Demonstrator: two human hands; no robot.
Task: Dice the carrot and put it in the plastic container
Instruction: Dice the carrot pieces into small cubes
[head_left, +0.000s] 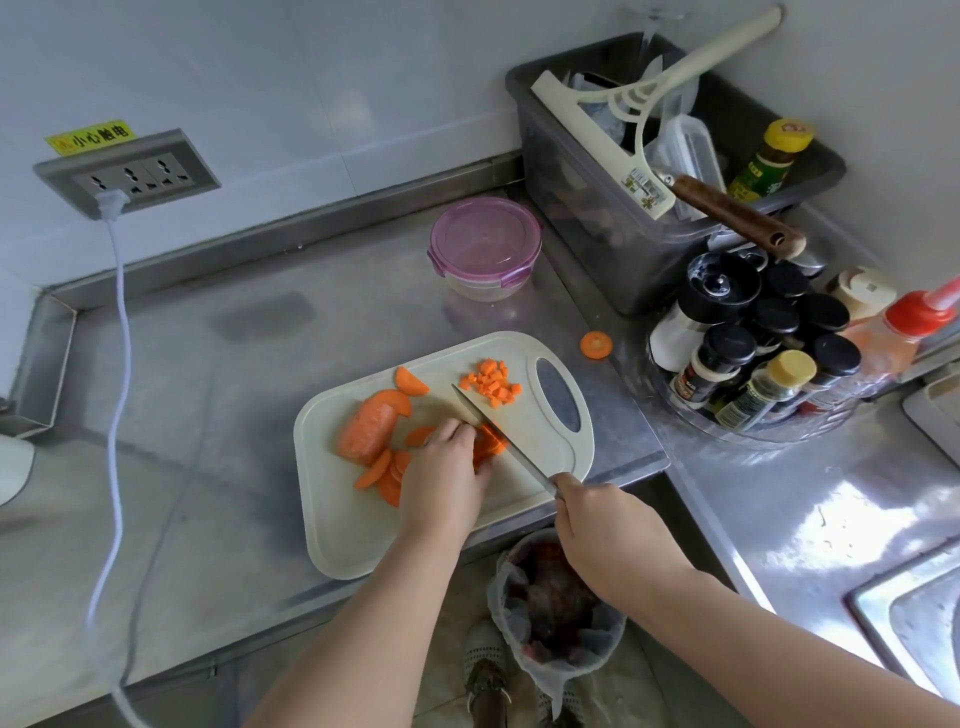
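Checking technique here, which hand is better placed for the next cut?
The right hand: it grips the knife, whose blade lies across the carrot slices that the left hand holds down.

A yellow sticker (89, 137) on the far left wall, just above the socket panel (127, 174), reads 小心触电 in black characters, with a small orange mark at its left end. The paper tag (644, 188) on the squeegee (587, 101), far right, carries print too small to read. The green label on the yellow-capped bottle (769, 161) and the labels on the spice jars (748, 374) are too blurred to read.
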